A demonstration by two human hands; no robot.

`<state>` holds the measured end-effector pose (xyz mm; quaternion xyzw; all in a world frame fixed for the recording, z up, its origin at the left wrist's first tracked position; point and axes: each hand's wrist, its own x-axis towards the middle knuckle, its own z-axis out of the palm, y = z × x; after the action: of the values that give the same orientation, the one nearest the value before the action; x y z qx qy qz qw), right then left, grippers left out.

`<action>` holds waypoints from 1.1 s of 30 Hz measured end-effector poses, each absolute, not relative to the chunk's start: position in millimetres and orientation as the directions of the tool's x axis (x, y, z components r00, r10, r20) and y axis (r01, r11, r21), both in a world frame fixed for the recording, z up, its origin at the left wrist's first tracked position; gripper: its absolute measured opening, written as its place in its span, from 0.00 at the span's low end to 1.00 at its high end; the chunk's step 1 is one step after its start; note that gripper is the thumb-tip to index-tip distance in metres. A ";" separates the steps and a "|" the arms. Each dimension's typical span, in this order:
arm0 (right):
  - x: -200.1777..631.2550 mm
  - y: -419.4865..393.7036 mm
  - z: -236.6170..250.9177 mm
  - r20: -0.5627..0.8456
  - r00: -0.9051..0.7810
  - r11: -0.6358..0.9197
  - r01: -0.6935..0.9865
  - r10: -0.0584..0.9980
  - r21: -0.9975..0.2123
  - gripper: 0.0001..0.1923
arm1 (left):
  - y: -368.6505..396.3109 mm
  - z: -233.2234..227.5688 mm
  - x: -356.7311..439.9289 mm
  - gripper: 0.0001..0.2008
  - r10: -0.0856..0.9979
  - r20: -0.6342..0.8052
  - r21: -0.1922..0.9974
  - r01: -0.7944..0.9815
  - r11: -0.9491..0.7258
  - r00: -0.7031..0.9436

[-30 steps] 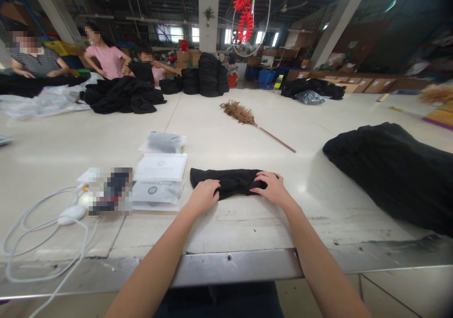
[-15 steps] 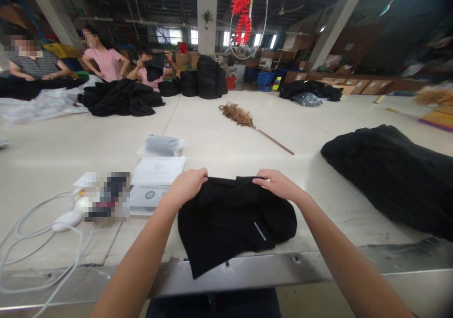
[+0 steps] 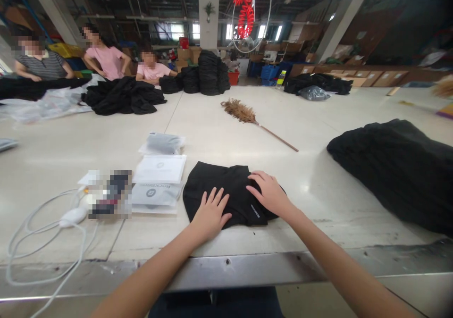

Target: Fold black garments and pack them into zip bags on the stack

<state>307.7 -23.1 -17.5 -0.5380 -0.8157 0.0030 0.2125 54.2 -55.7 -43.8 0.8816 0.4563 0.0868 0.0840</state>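
A black garment (image 3: 215, 179) with a small white printed word near its right side lies on the table in front of me; its exact kind does not show. My left hand (image 3: 211, 214) rests on its lower left part, palm down with the fingers spread. On the garment's right side lies my right hand (image 3: 268, 193), fingers apart and slightly bent over the cloth. To the left of the garment are a grey packed pouch with a printed logo (image 3: 155, 196), a white packet (image 3: 160, 168) and another filled pouch (image 3: 163, 143).
A feather duster (image 3: 240, 111) lies farther back. A big black cloth heap (image 3: 392, 171) is at the right. White cable (image 3: 81, 242) and a blurred-out object (image 3: 111, 193) sit at left. Across the table, several people are near black cloth piles (image 3: 123, 96) and stacks (image 3: 208, 72).
My hands have let go of the garment's far edge and come down flat onto it. The garment has moved away from the table's front edge. Across the table, a person has lowered a black piece.
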 end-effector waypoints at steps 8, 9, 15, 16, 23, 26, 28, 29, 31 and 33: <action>344.6 -104.7 -63.0 0.166 -0.445 0.473 0.851 0.880 -0.229 0.32 | -68.2 -42.9 47.5 0.35 0.809 0.007 0.282 0.775 -0.565 0.588; 347.0 -107.0 -61.6 0.151 -0.455 0.479 0.849 0.878 -0.223 0.35 | -69.3 -41.5 45.8 0.36 0.795 -0.001 0.293 0.760 -0.579 0.606; 356.8 -100.7 -42.8 0.185 -0.342 0.383 0.881 0.921 -0.279 0.31 | -76.8 -34.9 32.6 0.30 0.761 -0.028 0.333 0.724 -0.604 0.648; 357.6 -96.4 -40.3 0.194 -0.269 0.319 0.899 0.943 -0.299 0.27 | -77.4 -32.0 32.1 0.27 0.768 -0.022 0.339 0.728 -0.596 0.640; 338.1 -51.4 -35.3 0.286 -0.097 0.153 0.972 0.953 -0.179 0.20 | -63.7 -18.1 59.1 0.17 0.844 0.162 0.303 0.789 -0.535 0.511; 330.2 -34.4 -41.3 0.268 -0.116 0.130 0.991 0.957 -0.035 0.12 | -53.3 -30.5 70.4 0.22 0.858 0.208 0.245 0.824 -0.511 0.470; 332.5 -24.2 -45.0 0.241 -0.122 0.117 0.993 0.963 0.036 0.08 | -47.9 -41.7 71.7 0.27 0.874 0.176 0.221 0.847 -0.484 0.454; 335.6 -19.1 -46.1 0.233 -0.125 0.114 0.992 0.964 0.061 0.08 | -45.7 -46.9 70.7 0.28 0.878 0.155 0.216 0.852 -0.478 0.453; 343.6 -8.6 -46.3 0.235 -0.117 0.097 0.991 0.965 0.093 0.07 | -41.9 -54.6 66.7 0.30 0.880 0.132 0.215 0.853 -0.475 0.456; 350.3 1.2 -44.2 0.243 -0.090 0.065 0.992 0.966 0.109 0.07 | -38.4 -58.4 62.4 0.31 0.894 0.134 0.218 0.867 -0.448 0.428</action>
<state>350.3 1.2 -44.2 -0.6726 -0.7277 -0.1234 0.0525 62.4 -38.4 -58.4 0.8430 0.5223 0.1154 0.0575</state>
